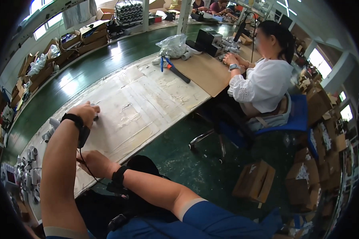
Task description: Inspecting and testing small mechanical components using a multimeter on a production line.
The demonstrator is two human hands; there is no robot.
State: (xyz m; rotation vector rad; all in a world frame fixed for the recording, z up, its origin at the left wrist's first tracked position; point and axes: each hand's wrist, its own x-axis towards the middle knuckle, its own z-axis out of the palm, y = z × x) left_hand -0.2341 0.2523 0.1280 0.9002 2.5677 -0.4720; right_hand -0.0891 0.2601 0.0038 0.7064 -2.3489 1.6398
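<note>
My left hand is over the worn white tabletop, fingers curled down. A small dark bit shows at its fingertips, too little to name. Closer to the table's front edge, my right hand is closed, its fingertips partly hidden; I cannot make out what they hold. A thin black cable runs down from the band on my left wrist across the right hand. Beside my left forearm are grey-white cylindrical parts, with several more further left.
Blue-handled pliers and a dark-handled tool lie near a cardboard sheet. A clear plastic bag sits behind. At right, a co-worker in white sits on a blue chair. Cardboard boxes stand on the green floor.
</note>
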